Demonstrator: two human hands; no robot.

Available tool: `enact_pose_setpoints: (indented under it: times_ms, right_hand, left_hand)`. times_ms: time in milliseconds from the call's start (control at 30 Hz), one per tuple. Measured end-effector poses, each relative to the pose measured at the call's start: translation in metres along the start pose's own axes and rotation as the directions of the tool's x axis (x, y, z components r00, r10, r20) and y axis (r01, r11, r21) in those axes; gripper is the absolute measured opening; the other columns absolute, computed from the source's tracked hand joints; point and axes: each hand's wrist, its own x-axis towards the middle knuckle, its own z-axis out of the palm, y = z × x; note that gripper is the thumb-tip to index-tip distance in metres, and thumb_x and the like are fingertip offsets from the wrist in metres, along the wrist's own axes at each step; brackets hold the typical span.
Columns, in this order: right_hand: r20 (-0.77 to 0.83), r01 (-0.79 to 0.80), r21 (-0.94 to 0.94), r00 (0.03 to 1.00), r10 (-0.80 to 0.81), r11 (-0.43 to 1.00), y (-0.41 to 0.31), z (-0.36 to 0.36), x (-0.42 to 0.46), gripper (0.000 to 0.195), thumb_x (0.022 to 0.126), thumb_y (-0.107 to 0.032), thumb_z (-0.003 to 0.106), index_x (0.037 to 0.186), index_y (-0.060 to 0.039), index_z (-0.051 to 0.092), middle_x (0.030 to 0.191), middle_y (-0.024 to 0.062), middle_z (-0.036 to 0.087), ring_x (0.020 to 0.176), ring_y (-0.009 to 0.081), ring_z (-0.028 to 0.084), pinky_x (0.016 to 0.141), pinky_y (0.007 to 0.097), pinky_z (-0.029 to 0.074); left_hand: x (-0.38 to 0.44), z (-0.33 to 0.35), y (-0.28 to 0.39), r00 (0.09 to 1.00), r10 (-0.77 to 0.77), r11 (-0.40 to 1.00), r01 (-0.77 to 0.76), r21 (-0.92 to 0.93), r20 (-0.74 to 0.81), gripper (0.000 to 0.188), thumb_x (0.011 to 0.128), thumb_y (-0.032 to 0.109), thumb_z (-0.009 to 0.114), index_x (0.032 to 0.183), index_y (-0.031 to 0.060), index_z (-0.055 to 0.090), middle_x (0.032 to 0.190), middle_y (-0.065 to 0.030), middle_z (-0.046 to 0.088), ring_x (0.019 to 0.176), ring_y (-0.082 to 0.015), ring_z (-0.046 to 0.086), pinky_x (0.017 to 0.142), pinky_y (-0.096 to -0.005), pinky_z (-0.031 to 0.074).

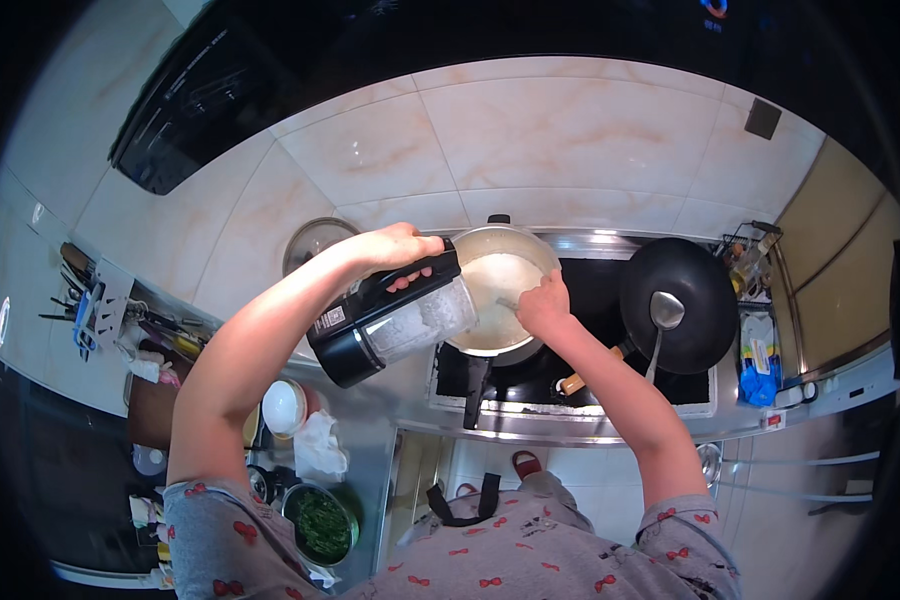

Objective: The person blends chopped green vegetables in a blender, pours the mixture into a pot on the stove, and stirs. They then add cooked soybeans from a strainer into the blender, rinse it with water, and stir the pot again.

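My left hand (406, 251) grips the black handle of a blender jug (420, 321) with a clear body and a black base. The jug is tipped on its side, its mouth at the left rim of a metal pressure-cooker pot (506, 238). White residue coats the inside of the jug. Pale, milky liquid (499, 281) fills part of the pot, which stands on the left side of the black cooktop (592, 285). Over the pot's right side, my right hand (546, 306) is closed on a thin grey utensil (505, 304). Most of that utensil is hidden by the hand.
A black wok (679, 270) holding a metal turner (667, 309) sits at right. The pot's long handle (478, 394) juts towards me. A glass lid (311, 244) leans behind my left arm. Chopped greens fill a metal bowl (354, 517) at lower left. Overhead hangs a range hood (195, 112).
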Motion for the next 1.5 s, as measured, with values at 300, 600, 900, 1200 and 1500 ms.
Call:
enact_pose_setpoints:
  times_ms: [300,600,900,1200,1500]
  right_hand:
    - [-0.124,0.170,0.050,0.979,-0.163,0.984,0.025,-0.030,0.001,0.020,0.077,-0.024,0.067,0.087,-0.0075,0.073,0.090,0.0120,0.071,0.092,0.0266,0.068,0.075,0.0401,0.054]
    - [0.105,0.576,-0.094,0.817,-0.567,0.812,0.043,-0.090,-0.024,0.026,0.075,-0.013,0.069,0.100,-0.0081,0.065,0.099,0.0120,0.066,0.093,0.0301,0.067,0.076,0.0411,0.054]
    - [-0.032,0.565,-0.390,0.781,-0.624,0.727,0.030,-0.066,-0.022,0.021,0.077,-0.011,0.067,0.097,-0.0117,0.061,0.084,0.0076,0.065,0.072,0.0246,0.069,0.059,0.0371,0.054]
    - [-0.153,0.345,-0.461,0.877,-0.457,0.817,0.029,-0.037,0.044,0.008,0.080,-0.013,0.062,0.081,-0.0132,0.070,0.080,0.0086,0.071,0.074,0.0241,0.071,0.058,0.0378,0.056]
    - [0.535,0.160,-0.109,0.841,-0.078,0.981,0.054,-0.090,0.042,0.021,0.071,-0.011,0.068,0.092,-0.0058,0.071,0.077,0.0123,0.071,0.060,0.0198,0.065,0.054,0.0337,0.052]
  left_hand:
    - [-0.063,0.006,-0.061,0.915,0.227,0.874,-0.343,-0.345,-0.334,0.035,0.091,0.029,0.050,0.084,-0.0042,0.057,0.058,-0.0040,0.053,0.044,-0.0110,0.047,0.047,-0.0258,0.038]
    - [-0.109,0.056,-0.111,0.729,0.152,0.419,-0.659,-0.625,-0.668,0.044,0.097,0.044,0.044,0.084,0.0036,0.056,0.061,-0.0030,0.049,0.044,-0.0090,0.040,0.042,-0.0230,0.033]
    - [-0.145,0.100,-0.145,0.593,0.020,0.271,-0.778,-0.567,-0.805,0.064,0.096,0.059,0.031,0.086,0.0037,0.061,0.057,-0.0010,0.050,0.039,-0.0092,0.038,0.041,-0.0240,0.032]
    - [-0.207,0.126,-0.191,0.468,-0.241,0.101,-0.859,-0.501,-0.851,0.063,0.091,0.063,0.042,0.091,0.0033,0.060,0.064,-0.0032,0.049,0.046,-0.0116,0.043,0.040,-0.0234,0.032]
    - [-0.313,0.150,-0.261,0.296,-0.325,0.041,-0.944,-0.326,-0.898,0.059,0.095,0.057,0.041,0.087,0.0004,0.056,0.064,-0.0071,0.052,0.044,-0.0116,0.041,0.043,-0.0231,0.034]
